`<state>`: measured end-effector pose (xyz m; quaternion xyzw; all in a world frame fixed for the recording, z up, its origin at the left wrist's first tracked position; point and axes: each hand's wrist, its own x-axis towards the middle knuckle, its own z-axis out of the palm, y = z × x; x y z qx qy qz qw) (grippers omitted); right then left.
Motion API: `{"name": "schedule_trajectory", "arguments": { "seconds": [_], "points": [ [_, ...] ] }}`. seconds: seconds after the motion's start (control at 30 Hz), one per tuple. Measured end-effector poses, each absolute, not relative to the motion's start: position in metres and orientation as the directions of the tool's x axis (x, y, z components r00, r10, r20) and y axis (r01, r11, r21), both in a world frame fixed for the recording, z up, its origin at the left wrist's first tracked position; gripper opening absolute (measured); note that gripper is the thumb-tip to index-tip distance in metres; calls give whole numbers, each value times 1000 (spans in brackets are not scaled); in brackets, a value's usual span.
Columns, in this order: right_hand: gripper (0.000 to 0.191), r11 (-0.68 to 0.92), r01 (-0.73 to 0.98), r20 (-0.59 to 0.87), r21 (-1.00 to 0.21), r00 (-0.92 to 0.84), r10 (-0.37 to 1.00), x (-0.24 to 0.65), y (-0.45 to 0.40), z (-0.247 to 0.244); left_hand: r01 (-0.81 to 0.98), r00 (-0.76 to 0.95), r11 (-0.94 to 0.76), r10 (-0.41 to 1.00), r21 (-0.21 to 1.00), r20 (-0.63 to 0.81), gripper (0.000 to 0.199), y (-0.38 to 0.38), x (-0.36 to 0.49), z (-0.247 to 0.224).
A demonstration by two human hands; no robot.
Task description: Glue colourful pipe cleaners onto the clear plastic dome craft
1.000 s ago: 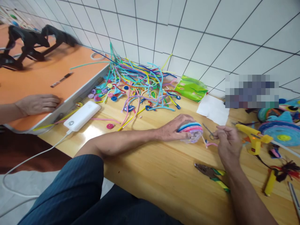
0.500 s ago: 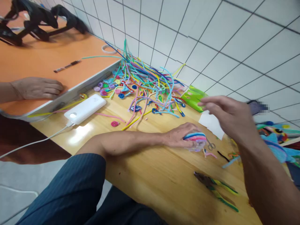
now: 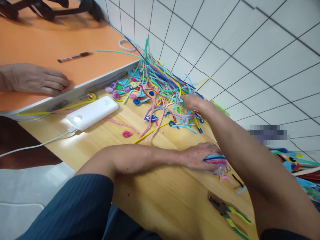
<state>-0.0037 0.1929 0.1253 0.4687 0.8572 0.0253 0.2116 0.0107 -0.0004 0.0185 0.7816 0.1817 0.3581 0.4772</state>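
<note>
My left hand (image 3: 198,156) is closed around a striped bundle (image 3: 215,160) of blue, white, pink and purple fuzzy stems, resting low over the wooden table. Scissor handles (image 3: 227,169) poke out just beyond it, beside a short pink stem piece. My right hand (image 3: 192,101) reaches across to the right side of a tangled pile of pipe cleaners (image 3: 163,78). Its fingers are hidden among the stems, so their grip does not show. Coiled pipe-cleaner rounds (image 3: 136,102) in several colours lie along the pile's left side.
Pliers (image 3: 225,211) with green and yellow handles lie near the front. A white power bank (image 3: 92,113) with a cable sits left. Another person's hand (image 3: 37,79) rests on the orange table (image 3: 82,36), near a pen (image 3: 75,57) and a tape roll (image 3: 127,45). A tiled wall (image 3: 225,43) borders the back.
My right hand has swung leftward and away from me, from above the white paper and green packet into the pile. My left hand keeps hold of the bundle. The view has shifted slightly.
</note>
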Motion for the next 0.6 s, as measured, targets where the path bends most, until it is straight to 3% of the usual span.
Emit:
{"name": "schedule_trajectory", "arguments": {
  "seconds": [0.13,0.2,0.43,0.6],
  "points": [
    [55,503,809,-329,303,-406,852,4,192,139,-78,653,-488,634,869,414,59,-1,13,14],
    [53,470,843,-262,261,-407,875,16,189,154,-84,648,-504,628,860,431,58,0,14,13],
    [40,362,905,69,-225,-356,932,61,171,182,-68,676,-550,589,833,444,55,0,8,15],
    [20,290,897,122,-333,-264,957,75,165,176,-76,665,-558,589,827,459,53,1,9,12]
  ]
}}
